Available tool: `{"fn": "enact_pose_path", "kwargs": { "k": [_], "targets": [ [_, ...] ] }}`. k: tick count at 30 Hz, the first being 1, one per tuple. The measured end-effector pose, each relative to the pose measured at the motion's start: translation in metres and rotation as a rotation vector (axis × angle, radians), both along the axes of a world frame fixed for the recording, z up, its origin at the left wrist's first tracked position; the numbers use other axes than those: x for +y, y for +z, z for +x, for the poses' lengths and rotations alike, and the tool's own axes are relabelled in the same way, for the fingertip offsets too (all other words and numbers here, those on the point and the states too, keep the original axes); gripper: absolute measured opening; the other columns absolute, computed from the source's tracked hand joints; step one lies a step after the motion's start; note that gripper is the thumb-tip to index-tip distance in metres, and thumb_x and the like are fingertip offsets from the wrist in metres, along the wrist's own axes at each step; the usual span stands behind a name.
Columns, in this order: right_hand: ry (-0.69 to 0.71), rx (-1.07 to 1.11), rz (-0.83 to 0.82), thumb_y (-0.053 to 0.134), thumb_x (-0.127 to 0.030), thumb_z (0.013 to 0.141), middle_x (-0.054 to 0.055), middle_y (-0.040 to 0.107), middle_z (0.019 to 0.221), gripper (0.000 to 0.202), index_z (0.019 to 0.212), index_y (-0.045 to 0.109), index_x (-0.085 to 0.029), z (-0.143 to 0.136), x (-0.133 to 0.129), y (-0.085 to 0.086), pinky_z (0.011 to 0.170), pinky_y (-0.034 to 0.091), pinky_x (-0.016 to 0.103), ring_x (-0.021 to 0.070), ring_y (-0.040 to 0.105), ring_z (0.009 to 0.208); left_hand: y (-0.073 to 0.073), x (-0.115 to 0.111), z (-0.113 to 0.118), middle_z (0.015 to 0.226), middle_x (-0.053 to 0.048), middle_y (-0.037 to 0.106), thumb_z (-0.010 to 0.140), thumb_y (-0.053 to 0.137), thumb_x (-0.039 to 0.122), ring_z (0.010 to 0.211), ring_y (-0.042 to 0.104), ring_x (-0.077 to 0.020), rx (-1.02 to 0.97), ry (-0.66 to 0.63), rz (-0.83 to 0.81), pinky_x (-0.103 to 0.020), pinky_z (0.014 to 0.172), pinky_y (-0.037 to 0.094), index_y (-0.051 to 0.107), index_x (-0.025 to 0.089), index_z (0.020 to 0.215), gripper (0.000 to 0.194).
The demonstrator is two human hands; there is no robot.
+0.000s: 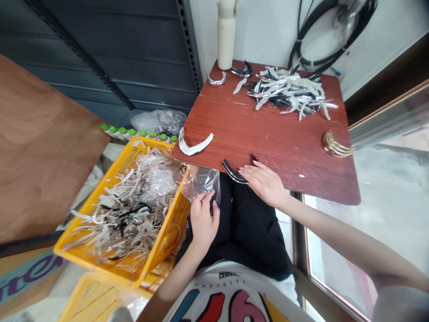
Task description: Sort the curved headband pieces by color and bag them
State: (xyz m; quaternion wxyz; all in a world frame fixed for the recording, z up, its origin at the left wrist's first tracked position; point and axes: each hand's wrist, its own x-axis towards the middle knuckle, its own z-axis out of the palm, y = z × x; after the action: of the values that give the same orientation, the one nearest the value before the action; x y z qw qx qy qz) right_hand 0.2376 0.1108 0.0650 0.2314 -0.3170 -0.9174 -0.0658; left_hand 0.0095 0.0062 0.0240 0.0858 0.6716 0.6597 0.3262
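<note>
My left hand [204,219] is over my lap, fingers curled on the edge of a clear plastic bag [201,181]. The bag is partly under the table's front edge. My right hand [264,183] lies with fingers stretched over a stack of black, glossy curved strips [233,172] at that edge; it covers their middle. To the left on the table is a stack of white curved strips [196,146]. Gold curved strips [336,145] sit near the right edge. A loose pile of white, black and silvery strips [291,91] lies at the back.
The reddish-brown table [241,120] also bears a cream bottle [226,38], a silvery curved strip [216,79] and another black stack [243,70]. A yellow crate [100,183] full of strips and plastic stands left. Green-capped bottles [142,133] line up behind it. Coiled black cable [300,40] hangs on the wall.
</note>
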Motion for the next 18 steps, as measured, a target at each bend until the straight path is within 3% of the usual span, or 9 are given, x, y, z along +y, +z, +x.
{"fn": "enact_pose_path", "kwargs": {
  "k": [8,18],
  "targets": [
    [0.055,-0.116,-0.051,0.042,-0.006,0.095,0.011,0.069,0.111,0.036,0.128,0.057,-0.010,-0.001,0.016,0.030,0.105,0.043,0.041,0.0222,0.060,0.106,0.021,0.008,-0.002,0.111,-0.009,0.056,0.091,0.054,0.023,0.103,0.058,-0.0228,0.045,-0.019,-0.046,-0.037,0.091,0.049,0.059,0.020,0.121,0.031],
    [-0.052,-0.263,-0.239,0.042,-0.010,0.089,0.014,0.063,0.091,0.022,0.105,0.057,-0.009,-0.009,0.034,0.031,0.084,0.040,0.038,0.0273,0.055,0.085,0.017,0.011,0.001,0.112,-0.010,0.056,0.092,0.053,0.025,0.104,0.059,-0.0242,0.054,-0.023,-0.065,-0.038,0.090,0.050,0.059,0.019,0.122,0.031]
  ]
}}
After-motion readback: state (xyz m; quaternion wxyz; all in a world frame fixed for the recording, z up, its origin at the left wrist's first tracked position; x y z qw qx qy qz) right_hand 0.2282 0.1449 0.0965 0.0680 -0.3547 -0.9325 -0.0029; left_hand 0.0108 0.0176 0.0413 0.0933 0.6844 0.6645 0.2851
